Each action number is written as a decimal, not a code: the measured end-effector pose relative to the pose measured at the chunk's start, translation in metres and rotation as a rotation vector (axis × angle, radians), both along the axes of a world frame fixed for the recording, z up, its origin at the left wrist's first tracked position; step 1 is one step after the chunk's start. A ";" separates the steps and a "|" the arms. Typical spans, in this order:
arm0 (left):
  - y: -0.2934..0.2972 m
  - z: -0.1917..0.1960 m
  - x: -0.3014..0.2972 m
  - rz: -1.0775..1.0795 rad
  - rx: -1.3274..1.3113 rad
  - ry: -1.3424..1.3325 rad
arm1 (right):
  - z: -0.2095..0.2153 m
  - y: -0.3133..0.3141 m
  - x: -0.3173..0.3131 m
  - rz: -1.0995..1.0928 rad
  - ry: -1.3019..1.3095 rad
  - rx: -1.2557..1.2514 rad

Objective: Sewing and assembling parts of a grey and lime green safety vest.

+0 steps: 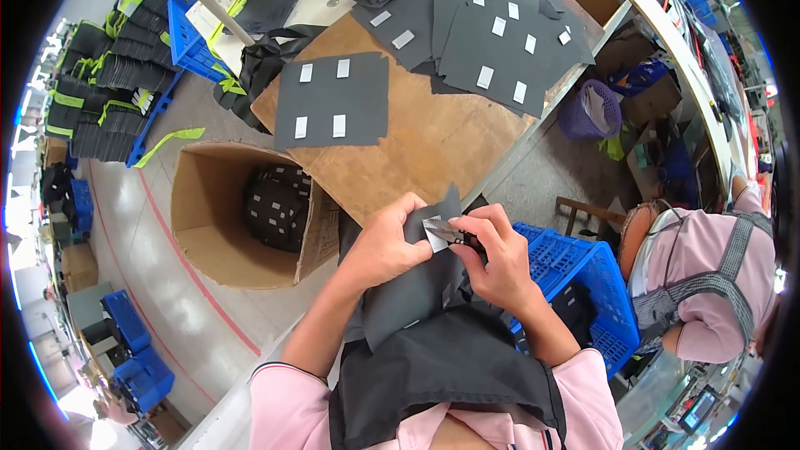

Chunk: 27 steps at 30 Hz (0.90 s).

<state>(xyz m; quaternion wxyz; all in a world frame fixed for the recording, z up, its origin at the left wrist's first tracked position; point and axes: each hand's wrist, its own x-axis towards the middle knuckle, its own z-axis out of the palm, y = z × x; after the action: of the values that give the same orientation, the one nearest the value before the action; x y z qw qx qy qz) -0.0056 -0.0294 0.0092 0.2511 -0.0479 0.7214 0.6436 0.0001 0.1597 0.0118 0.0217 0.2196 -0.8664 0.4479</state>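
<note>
My left hand (390, 237) grips a dark grey fabric panel (404, 304) that hangs down over my lap, thumb and fingers pinched near a small white patch (433, 242) on it. In my right hand (498, 252) is a pair of small thread snips (447, 230), closed in the fingers, with the blades lying over the white patch. Whether the blades are apart I cannot tell. Ahead on the brown wooden table (433, 142) lies a single dark panel (332, 104) with several white patches. A loose pile of similar panels (500, 33) covers the table's far right.
An open cardboard box (196, 225) with dark patched panels inside stands at the left. A blue plastic crate (596, 283) is by my right arm, and a purple basket (590, 110) sits under the bench. Another person (708, 275) in pink sits close on the right.
</note>
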 end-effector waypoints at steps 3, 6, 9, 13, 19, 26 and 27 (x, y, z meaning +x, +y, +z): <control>-0.001 0.007 -0.003 -0.043 -0.101 0.030 | 0.003 0.002 -0.008 0.048 0.052 0.043; -0.001 0.013 -0.008 -0.102 -0.145 0.062 | 0.012 0.010 -0.023 0.170 0.164 0.156; -0.003 0.013 -0.012 -0.168 -0.092 0.051 | 0.026 0.019 -0.043 0.350 0.215 0.200; -0.003 0.018 -0.017 -0.251 0.016 -0.040 | 0.037 0.025 -0.061 0.519 0.269 0.268; -0.004 0.017 -0.022 -0.359 0.186 -0.160 | 0.049 0.029 -0.072 0.640 0.293 0.268; -0.003 0.012 -0.023 -0.393 0.244 -0.183 | 0.047 0.033 -0.075 0.702 0.229 0.247; -0.003 0.010 -0.022 -0.406 0.237 -0.162 | 0.049 0.033 -0.076 0.698 0.227 0.248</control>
<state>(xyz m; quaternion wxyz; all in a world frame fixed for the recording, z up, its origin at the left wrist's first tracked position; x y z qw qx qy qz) -0.0279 -0.0324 0.0196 0.4360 0.0765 0.6133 0.6541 -0.0760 0.1930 0.0606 -0.0629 0.5504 -0.7792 0.2932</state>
